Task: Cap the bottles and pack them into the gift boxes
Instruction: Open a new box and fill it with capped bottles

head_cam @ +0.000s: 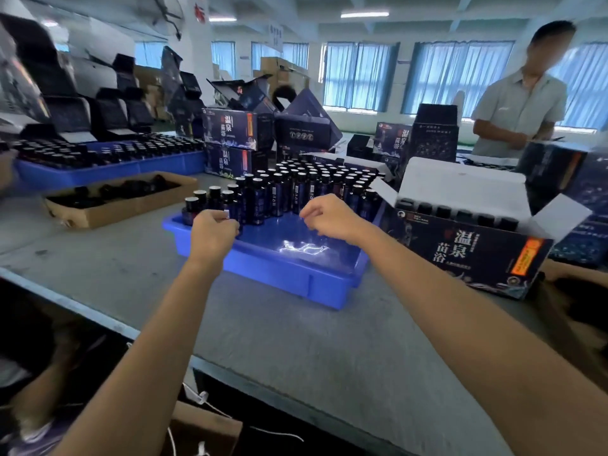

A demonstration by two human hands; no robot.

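**On the grey bench: bottles in a blue tray, gift box open**

Beside the tray, an open gift box (467, 248) printed "温泉苗浴" holds a row of black-capped bottles. A blue tray (279, 268) carries dark bottles (296, 189) crowded at its far end, its near half bare. The left hand (212, 233) is curled at the tray's left rim, touching a bottle there; whether it grips one I cannot tell. The right hand (329, 217) hovers loosely curled over the tray, holding nothing visible. A cardboard tray (115, 209) of dark caps lies to the left.
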